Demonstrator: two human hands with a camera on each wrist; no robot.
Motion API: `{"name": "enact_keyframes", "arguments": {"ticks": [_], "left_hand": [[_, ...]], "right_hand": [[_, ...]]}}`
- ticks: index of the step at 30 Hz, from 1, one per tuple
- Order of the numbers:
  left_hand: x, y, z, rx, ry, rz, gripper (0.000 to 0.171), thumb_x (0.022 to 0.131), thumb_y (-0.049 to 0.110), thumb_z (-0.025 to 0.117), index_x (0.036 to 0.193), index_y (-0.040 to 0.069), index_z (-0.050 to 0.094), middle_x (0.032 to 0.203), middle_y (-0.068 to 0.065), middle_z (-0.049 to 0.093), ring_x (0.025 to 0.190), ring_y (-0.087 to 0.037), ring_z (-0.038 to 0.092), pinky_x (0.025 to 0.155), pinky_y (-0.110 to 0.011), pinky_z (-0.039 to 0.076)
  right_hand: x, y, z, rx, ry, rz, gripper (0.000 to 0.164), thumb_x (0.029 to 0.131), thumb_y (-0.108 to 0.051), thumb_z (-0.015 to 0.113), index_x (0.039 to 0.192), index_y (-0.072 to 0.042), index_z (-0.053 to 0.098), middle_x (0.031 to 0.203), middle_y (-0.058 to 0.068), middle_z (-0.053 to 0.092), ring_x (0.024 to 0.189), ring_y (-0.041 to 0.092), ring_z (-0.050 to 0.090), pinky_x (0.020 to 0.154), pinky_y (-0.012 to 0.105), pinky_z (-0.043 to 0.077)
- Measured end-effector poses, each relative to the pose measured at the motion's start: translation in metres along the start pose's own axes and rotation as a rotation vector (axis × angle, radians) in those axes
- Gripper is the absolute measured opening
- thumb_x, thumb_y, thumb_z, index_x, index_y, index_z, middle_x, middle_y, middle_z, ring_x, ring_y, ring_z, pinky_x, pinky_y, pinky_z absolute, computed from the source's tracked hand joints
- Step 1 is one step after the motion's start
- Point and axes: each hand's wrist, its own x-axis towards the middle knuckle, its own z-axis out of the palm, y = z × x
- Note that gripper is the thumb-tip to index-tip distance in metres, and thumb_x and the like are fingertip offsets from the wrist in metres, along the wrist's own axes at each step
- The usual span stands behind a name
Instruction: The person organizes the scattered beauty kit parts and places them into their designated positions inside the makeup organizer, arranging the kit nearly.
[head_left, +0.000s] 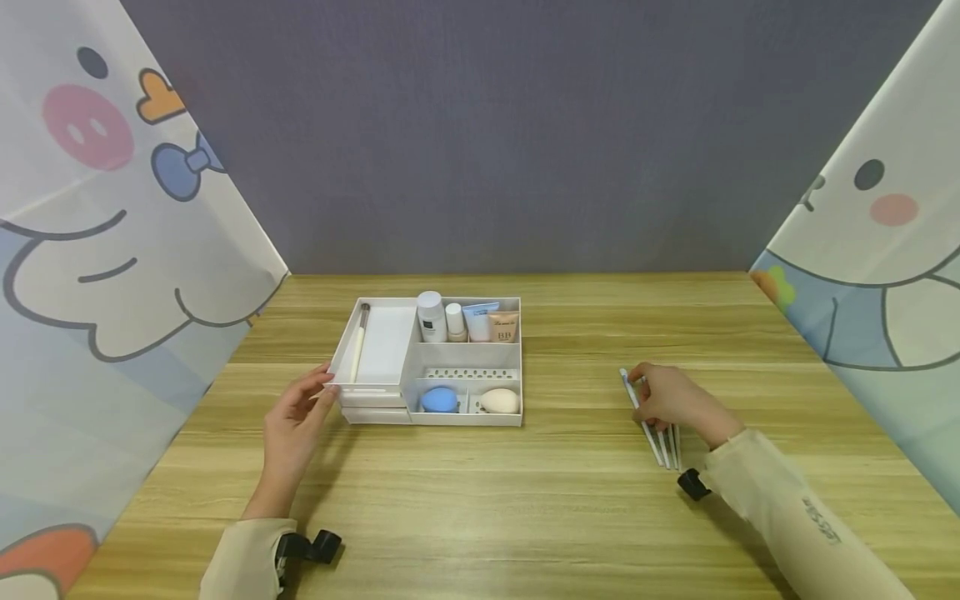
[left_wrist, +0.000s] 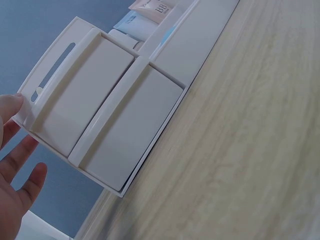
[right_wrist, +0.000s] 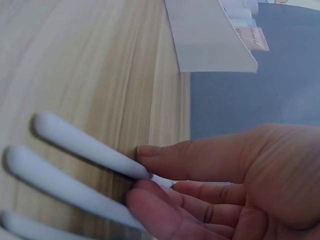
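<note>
Clearest text: capital "BB" on the peach tube [head_left: 503, 327], readable in head and left wrist views; smaller line above it in head view too tiny to read. Right wrist view shows that tube's print sideways, not safely legible. Light-blue tube [head_left: 477, 319]: blue lettering near the top, slanted, can't make out the words. White-capped bottle [head_left: 431, 315]: small dark label mark, unreadable at this size. Right sleeve [head_left: 795, 504]: dark printed word running along the forearm, looks like Latin letters, exact spelling unclear. No numbers readable.
</note>
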Motion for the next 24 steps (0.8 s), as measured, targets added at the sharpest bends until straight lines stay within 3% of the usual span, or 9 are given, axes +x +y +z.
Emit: {"name": "enact_keyframes", "arguments": {"ticks": [7,14,20,24], "left_hand": [[-0.0004,0.0021,0.0007,-0.003,0.006,-0.011,0.018,0.089,-0.017,0.063,0.107,-0.017,0.063,0.122,0.001,0.067,0.108,-0.002,0.062,0.082,-0.013,0.051],[-0.0010,0.0041,0.0007,0.013,0.003,-0.025,0.018,0.090,-0.014,0.064,0.108,-0.015,0.065,0.126,-0.011,0.066,0.109,-0.002,0.062,0.082,-0.013,0.051],[-0.0006,0.0043,0.0008,0.018,0.005,-0.024,0.017,0.091,-0.012,0.065,0.107,-0.013,0.066,0.124,-0.005,0.067,0.108,-0.001,0.062,0.082,-0.013,0.051],[-0.0002,0.0037,0.0008,0.019,0.009,-0.021,0.017,0.090,-0.013,0.065,0.107,-0.014,0.066,0.125,-0.008,0.067,0.108,-0.001,0.062,0.081,-0.012,0.050]], "right_hand": [[0.0012,-0.0021,0.0021,0.004,-0.028,0.022,0.058,0.081,0.006,0.072,0.129,0.019,0.043,0.079,0.011,0.061,0.055,0.017,0.062,0.052,0.033,0.057],[0.0006,-0.0039,0.0024,0.013,-0.047,0.036,0.057,0.082,0.006,0.071,0.131,0.018,0.043,0.076,0.010,0.061,0.055,0.018,0.062,0.051,0.033,0.057],[0.0007,-0.0039,0.0034,0.012,-0.051,0.031,0.057,0.081,0.006,0.070,0.130,0.017,0.043,0.074,0.010,0.060,0.054,0.018,0.060,0.050,0.033,0.056],[0.0012,-0.0036,0.0042,0.018,-0.050,0.037,0.058,0.080,0.005,0.071,0.130,0.016,0.044,0.074,0.010,0.060,0.054,0.018,0.059,0.049,0.033,0.056]]}}
